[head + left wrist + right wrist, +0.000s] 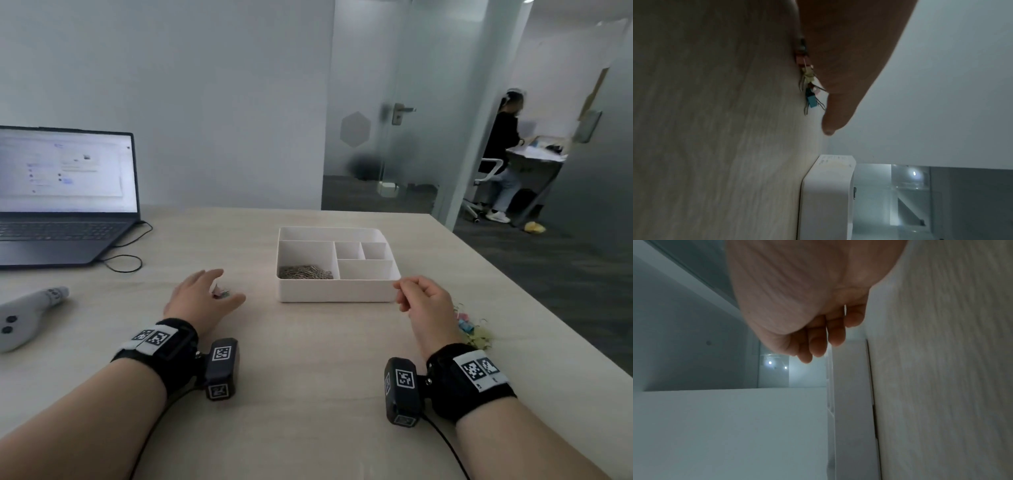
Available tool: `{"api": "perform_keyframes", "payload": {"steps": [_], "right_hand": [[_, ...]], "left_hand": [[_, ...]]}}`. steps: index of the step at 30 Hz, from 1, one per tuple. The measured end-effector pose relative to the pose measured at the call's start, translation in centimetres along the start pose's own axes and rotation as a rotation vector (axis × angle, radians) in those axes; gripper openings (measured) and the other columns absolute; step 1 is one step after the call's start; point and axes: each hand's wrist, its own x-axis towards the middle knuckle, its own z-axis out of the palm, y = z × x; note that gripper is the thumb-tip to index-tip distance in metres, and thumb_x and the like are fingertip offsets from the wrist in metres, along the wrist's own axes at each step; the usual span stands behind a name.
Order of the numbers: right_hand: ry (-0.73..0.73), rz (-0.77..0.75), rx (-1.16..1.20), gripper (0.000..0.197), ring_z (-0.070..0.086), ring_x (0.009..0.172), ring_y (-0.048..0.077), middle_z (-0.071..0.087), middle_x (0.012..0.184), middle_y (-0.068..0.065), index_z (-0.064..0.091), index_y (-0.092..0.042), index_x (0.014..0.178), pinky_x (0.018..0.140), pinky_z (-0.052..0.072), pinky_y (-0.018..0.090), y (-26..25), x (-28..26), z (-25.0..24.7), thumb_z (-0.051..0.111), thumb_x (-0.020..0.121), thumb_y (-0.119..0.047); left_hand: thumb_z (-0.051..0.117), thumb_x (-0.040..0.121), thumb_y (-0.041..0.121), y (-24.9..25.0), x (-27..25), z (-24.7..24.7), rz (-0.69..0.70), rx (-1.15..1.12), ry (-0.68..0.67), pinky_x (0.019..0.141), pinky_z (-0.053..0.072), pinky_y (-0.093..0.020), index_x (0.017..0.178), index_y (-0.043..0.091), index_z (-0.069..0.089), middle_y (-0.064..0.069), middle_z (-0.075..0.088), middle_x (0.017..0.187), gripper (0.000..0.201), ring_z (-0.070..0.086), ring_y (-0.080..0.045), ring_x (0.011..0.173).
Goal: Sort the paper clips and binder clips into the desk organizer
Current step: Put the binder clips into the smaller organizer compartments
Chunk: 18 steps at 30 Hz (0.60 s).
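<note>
The white desk organizer (337, 294) stands mid-table, with a heap of silver paper clips (305, 273) in its large left compartment; its other compartments look bare. My left hand (228, 286) lies to its left with fingers spread over a few coloured binder clips (222, 293). In the left wrist view these clips (810, 100) lie on the table under the palm, beside the straight thumb (838, 105). My right hand (402, 291) hovers at the organizer's front right corner, its fingers (818, 347) curled with nothing visible in them. More coloured binder clips (471, 327) lie right of that hand.
An open laptop (61, 198) with a black cable (126, 260) sits at the far left. A grey handheld device (27, 315) lies near the left edge. The table's right edge (534, 301) runs close to the binder clip pile. A person stands at a desk beyond the glass door.
</note>
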Motion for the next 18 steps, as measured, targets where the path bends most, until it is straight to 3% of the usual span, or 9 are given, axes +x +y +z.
{"api": "perform_keyframes", "payload": {"steps": [3, 5, 6, 8, 11, 13, 15, 18], "right_hand": [[0.144, -0.014, -0.159, 0.014, 0.061, 0.070, 0.014, 0.068, 0.076, -0.006, 0.071, -0.022, 0.080, 0.078, 0.056, 0.044, 0.2, 0.8, -2.8, 0.061, 0.088, -0.028], [0.174, 0.003, -0.313, 0.014, 0.063, 0.071, 0.013, 0.068, 0.089, -0.009, 0.068, -0.028, 0.081, 0.090, 0.053, 0.049, 0.5, 1.4, -4.7, 0.060, 0.085, -0.038], [0.186, 0.014, -0.449, 0.014, 0.062, 0.076, 0.012, 0.066, 0.099, -0.010, 0.067, -0.031, 0.082, 0.098, 0.046, 0.048, 0.5, 1.6, -5.6, 0.060, 0.085, -0.042], [0.162, 0.064, -0.678, 0.017, 0.059, 0.102, 0.016, 0.061, 0.120, -0.011, 0.067, -0.037, 0.090, 0.103, 0.032, 0.046, 0.9, 2.2, -7.3, 0.060, 0.083, -0.051], [-0.014, 0.173, -0.797, 0.050, 0.051, 0.126, 0.019, 0.053, 0.137, -0.013, 0.063, -0.044, 0.115, 0.108, 0.033, 0.050, 2.1, 2.8, -8.8, 0.063, 0.073, -0.070], [-0.104, 0.188, -0.810, 0.063, 0.051, 0.127, 0.017, 0.051, 0.136, -0.015, 0.060, -0.046, 0.122, 0.110, 0.034, 0.050, 2.6, 2.9, -8.9, 0.066, 0.066, -0.075], [-0.183, 0.173, -0.811, 0.059, 0.053, 0.122, 0.014, 0.052, 0.125, -0.018, 0.062, -0.048, 0.120, 0.111, 0.035, 0.048, 2.6, 2.8, -8.7, 0.071, 0.066, -0.071], [-0.244, 0.119, -0.811, 0.040, 0.056, 0.112, 0.013, 0.058, 0.114, -0.017, 0.071, -0.047, 0.096, 0.105, 0.042, 0.046, 3.1, 3.3, -8.2, 0.074, 0.061, -0.067]], "left_hand": [[0.062, 0.063, 0.069, 0.1, -0.3, 0.4, 0.033, 0.081, -0.097, 0.108, 0.034, -0.045, 0.136, 0.046, 0.044, 0.012, 0.049, 0.142, 0.079, 0.048, -0.016, 0.129], [0.062, 0.068, 0.065, 0.7, -0.6, 0.3, 0.054, 0.121, -0.111, 0.107, 0.030, -0.044, 0.131, 0.048, 0.049, 0.015, 0.050, 0.140, 0.067, 0.049, -0.014, 0.128], [0.063, 0.070, 0.063, 0.9, -0.7, 0.4, 0.069, 0.134, -0.114, 0.106, 0.030, -0.044, 0.126, 0.049, 0.054, 0.016, 0.052, 0.137, 0.058, 0.049, -0.015, 0.127], [0.064, 0.074, 0.060, 1.0, -0.7, 0.3, 0.107, 0.142, -0.127, 0.102, 0.033, -0.043, 0.111, 0.049, 0.062, 0.017, 0.056, 0.127, 0.039, 0.051, -0.016, 0.122], [0.068, 0.074, 0.055, 0.8, -0.7, 0.5, 0.140, 0.103, -0.122, 0.096, 0.041, -0.040, 0.085, 0.045, 0.064, 0.016, 0.058, 0.106, 0.016, 0.056, -0.017, 0.109], [0.071, 0.073, 0.050, 0.7, -0.8, 0.7, 0.165, 0.055, -0.122, 0.091, 0.046, -0.038, 0.075, 0.040, 0.065, 0.015, 0.058, 0.095, 0.012, 0.058, -0.017, 0.099], [0.072, 0.074, 0.045, 0.8, -1.0, 0.9, 0.200, 0.026, -0.135, 0.087, 0.049, -0.036, 0.072, 0.037, 0.066, 0.014, 0.058, 0.089, 0.011, 0.059, -0.016, 0.092], [0.072, 0.076, 0.044, 1.7, -1.9, 1.4, 0.260, 0.008, -0.162, 0.083, 0.050, -0.035, 0.071, 0.033, 0.066, 0.010, 0.059, 0.086, 0.013, 0.058, -0.012, 0.084]]}}
